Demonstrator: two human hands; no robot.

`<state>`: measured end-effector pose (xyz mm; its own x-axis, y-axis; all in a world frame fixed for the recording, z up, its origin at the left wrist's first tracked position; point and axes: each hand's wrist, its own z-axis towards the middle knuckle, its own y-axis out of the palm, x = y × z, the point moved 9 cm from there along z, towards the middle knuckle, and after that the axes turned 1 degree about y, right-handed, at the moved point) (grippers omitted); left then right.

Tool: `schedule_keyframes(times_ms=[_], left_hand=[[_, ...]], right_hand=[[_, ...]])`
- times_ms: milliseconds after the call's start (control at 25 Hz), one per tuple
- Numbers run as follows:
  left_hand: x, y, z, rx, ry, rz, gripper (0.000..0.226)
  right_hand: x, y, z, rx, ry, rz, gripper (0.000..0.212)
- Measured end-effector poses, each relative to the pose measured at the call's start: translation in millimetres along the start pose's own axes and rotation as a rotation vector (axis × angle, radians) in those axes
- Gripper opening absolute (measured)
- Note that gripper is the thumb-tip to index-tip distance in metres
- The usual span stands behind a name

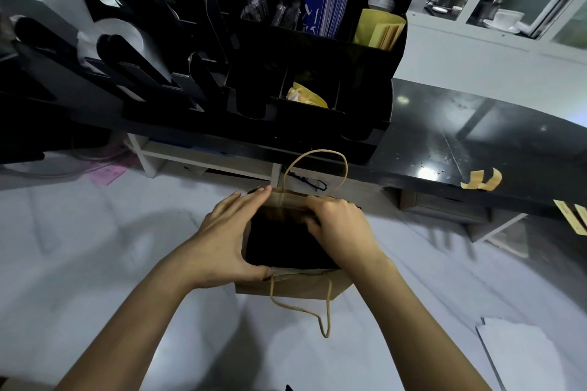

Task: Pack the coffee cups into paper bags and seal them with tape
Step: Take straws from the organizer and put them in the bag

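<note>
The brown paper bag (287, 284) stands open on the pale counter (95, 263), its mouth a dark rectangle whose inside cannot be read, so whether a coffee cup is already in it I cannot tell. Its far handle (317, 165) loops upright; its near handle (305, 311) droops over the front wall. The left hand (232, 238) holds the bag's left rim, thumb on the near edge and straight fingers reaching the far edge. The right hand (341, 228) pinches the far rim, fingers curled over it. I judge this an early step: the mouth is being spread or squared, and closing and taping are not yet done. Beyond the bag, on the black ledge (444, 143) to its right, tan tape strips (482, 181) hang ready. Behind the bag stands a black organiser (317, 51) with yellow sleeves (378, 28).
</note>
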<state>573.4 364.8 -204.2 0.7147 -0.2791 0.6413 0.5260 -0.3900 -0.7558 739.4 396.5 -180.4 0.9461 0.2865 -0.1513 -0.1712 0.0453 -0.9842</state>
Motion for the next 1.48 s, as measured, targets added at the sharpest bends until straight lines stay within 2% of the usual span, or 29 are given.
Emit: schedule_keyframes(times_ms=[120, 240, 400, 680, 880, 1480], left_hand=[[1, 0, 0, 0.006, 0.0, -0.002, 0.12], [1, 1, 1, 0.011, 0.009, 0.004, 0.119], [5, 6, 3, 0.003, 0.027, -0.003, 0.118], [29, 25, 16, -0.049, 0.111, 0.011, 0.117], [55, 48, 30, -0.102, 0.185, 0.057, 0.114], [130, 104, 58, -0.135, 0.313, 0.063, 0.111]], right_hand=[[10, -13, -14, 0.159, -0.009, -0.067, 0.015], [32, -26, -33, 0.292, 0.092, -0.07, 0.011], [60, -19, -50, 0.233, 0.27, -0.005, 0.018], [92, -24, -82, 0.191, 0.421, 0.059, 0.03], [118, -29, -119, 0.212, 0.526, 0.11, 0.031], [187, -44, -199, 0.241, 0.704, 0.167, 0.031]])
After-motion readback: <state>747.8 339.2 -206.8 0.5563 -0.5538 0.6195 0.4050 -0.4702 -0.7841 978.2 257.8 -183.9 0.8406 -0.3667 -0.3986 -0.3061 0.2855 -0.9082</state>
